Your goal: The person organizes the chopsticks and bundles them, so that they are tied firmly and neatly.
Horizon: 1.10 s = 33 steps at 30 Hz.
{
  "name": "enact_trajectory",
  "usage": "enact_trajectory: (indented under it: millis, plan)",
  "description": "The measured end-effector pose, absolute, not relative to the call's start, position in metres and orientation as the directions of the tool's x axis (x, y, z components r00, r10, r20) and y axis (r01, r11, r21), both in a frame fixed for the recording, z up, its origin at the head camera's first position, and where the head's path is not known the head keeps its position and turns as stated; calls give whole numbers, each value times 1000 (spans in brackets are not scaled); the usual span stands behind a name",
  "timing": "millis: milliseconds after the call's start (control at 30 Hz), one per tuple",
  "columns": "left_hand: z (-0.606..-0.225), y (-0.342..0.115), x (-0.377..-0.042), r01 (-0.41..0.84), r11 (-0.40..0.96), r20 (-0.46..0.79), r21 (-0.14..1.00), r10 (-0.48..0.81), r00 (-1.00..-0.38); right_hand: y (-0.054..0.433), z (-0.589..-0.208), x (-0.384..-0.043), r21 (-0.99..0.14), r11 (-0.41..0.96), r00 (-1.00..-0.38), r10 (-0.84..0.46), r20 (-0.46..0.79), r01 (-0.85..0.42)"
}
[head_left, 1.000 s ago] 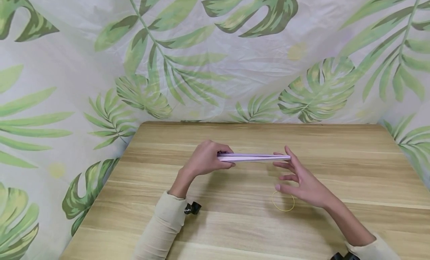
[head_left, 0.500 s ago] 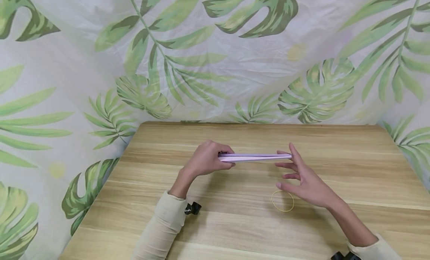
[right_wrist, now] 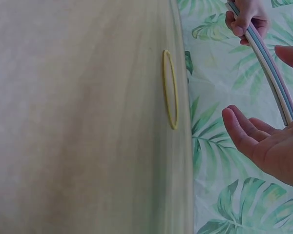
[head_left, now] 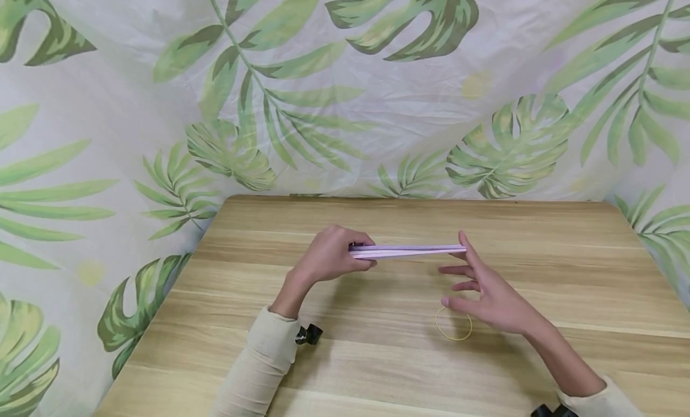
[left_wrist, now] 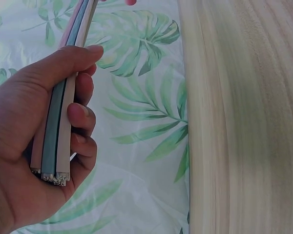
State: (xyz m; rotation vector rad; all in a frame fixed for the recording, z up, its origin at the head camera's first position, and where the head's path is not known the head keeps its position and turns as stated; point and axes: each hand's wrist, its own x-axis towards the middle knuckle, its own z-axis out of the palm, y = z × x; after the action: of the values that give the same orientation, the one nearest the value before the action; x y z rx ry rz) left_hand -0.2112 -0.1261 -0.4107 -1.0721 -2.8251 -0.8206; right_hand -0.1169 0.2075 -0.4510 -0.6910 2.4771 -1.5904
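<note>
A bundle of long, thin pastel strips [head_left: 409, 250] is held level above the table in the head view. My left hand [head_left: 330, 255] grips its left end, with the thumb across it and the fingers curled round the other side. Pink, blue-green and whitish layers show in the bundle [left_wrist: 56, 122] in the left wrist view, its near ends uneven. At the other end, my right hand [head_left: 487, 294] has spread fingers, and a fingertip touches the strips' tip. Below that hand's thumb, a yellow rubber band [head_left: 456, 340] lies on the table, also visible as a thin band [right_wrist: 176, 114] in the right wrist view.
The wood-grain table [head_left: 388, 369] reaches back to a hanging cloth [head_left: 409, 123] printed with green leaves. Black wrist devices sit at the left cuff [head_left: 309, 334] and the right cuff [head_left: 554, 411].
My right hand shifted slightly right and then back left at the strips' tip, its fingers still spread. The left hand and the rubber band stay in place.
</note>
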Motion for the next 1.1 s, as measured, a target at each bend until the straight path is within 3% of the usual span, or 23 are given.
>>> enact_trajectory:
  millis: [300, 567, 867, 1100]
  plan:
    - [-409, -126, -211, 615, 637, 186, 464, 609, -771, 208, -448, -115, -889, 337, -890, -431, 147, -310]
    - [-409, -125, -211, 620, 639, 186, 456, 612, -768, 207, -451, -117, -845, 318, -868, -402, 291, -430]
    - [-408, -130, -212, 610, 647, 207, 457, 590, -780, 208, -444, -117, -869, 314, -889, -380, 255, -384]
    - [-409, -126, -211, 621, 633, 216, 462, 599, -771, 206, -444, -114, -871, 261, -869, -396, 296, -416]
